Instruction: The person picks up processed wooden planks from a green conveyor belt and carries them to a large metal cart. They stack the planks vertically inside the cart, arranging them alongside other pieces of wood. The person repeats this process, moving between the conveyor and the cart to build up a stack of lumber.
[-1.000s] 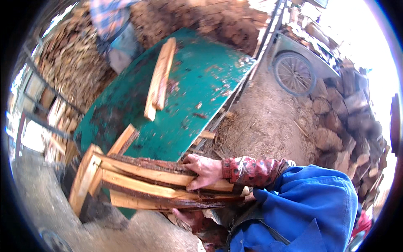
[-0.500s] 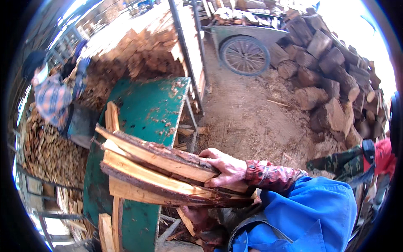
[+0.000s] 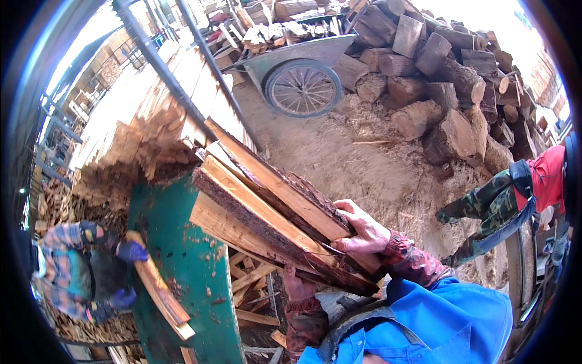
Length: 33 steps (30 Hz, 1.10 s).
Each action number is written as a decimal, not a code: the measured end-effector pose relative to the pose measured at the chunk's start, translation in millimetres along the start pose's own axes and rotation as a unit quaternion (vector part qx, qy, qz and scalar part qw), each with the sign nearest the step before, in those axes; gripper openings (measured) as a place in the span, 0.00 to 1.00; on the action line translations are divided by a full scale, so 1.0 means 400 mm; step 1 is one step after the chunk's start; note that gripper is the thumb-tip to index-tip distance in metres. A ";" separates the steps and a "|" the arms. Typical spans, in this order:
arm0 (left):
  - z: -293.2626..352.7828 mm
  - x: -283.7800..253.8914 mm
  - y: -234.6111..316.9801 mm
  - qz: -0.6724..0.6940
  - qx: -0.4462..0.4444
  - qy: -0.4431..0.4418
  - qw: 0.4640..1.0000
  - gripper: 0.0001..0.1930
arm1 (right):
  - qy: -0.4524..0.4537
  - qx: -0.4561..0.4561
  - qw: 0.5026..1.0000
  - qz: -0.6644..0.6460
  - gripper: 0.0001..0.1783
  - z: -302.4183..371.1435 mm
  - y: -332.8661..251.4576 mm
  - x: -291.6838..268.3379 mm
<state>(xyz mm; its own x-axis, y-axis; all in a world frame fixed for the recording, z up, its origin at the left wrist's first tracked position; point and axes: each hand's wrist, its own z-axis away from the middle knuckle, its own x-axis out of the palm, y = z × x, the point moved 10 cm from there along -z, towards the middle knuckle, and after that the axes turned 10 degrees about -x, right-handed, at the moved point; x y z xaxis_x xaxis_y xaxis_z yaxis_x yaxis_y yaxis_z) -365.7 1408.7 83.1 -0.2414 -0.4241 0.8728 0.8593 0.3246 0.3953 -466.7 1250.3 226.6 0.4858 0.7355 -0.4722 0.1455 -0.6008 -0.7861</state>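
Observation:
Several long pieces of split firewood [image 3: 267, 209], with pale inner faces and dark bark, lie in a bundle across both my hands, slanting up to the left past the green table's edge. Over the upper side of the bundle, my right hand [image 3: 364, 230] is closed near its close end. My left hand [image 3: 298, 284] grips it from below; part of that hand is hidden by the wood. The green table [image 3: 212, 291] stands to the left, littered with bark crumbs. Across it a person in a plaid shirt [image 3: 66, 267] holds another split piece [image 3: 159, 282] with gloved hands.
A tall stack of split wood [image 3: 133, 145] and metal posts [image 3: 163, 67] stand beyond the table. A cart with a spoked wheel [image 3: 303, 88] holds more wood. Round logs [image 3: 448, 115] are heaped at the far right. Another person in camouflage trousers [image 3: 485, 209] stands at right.
My hands have swung the bundle away from over the table, its far end now pointing further up. The person in plaid has reached onto the table and holds a split piece. The view has shifted.

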 end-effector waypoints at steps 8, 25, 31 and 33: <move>-0.371 0.174 -0.088 -0.061 0.022 0.005 0.998 0.18 | 0.030 0.011 0.999 0.015 0.41 -0.135 0.247 -0.295; -1.052 0.397 -0.054 0.011 -0.031 -0.020 0.999 0.25 | 0.030 0.014 0.999 0.026 0.41 -0.588 0.681 -0.618; -1.395 0.445 0.001 -0.078 -0.056 -0.081 0.992 0.22 | 0.051 0.036 0.998 0.031 0.42 -0.817 0.901 -0.724; -1.541 0.471 0.021 -0.057 -0.083 -0.091 0.991 0.21 | 0.072 0.046 0.995 0.041 0.42 -0.897 0.969 -0.768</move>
<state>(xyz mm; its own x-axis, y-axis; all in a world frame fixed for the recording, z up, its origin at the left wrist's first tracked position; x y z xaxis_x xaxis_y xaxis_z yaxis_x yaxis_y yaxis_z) -126.0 810.3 74.4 -0.4057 -0.2848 0.8685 0.8806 0.1326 0.4548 -250.5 679.1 210.1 0.6126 0.6283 -0.4795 0.0234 -0.6209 -0.7836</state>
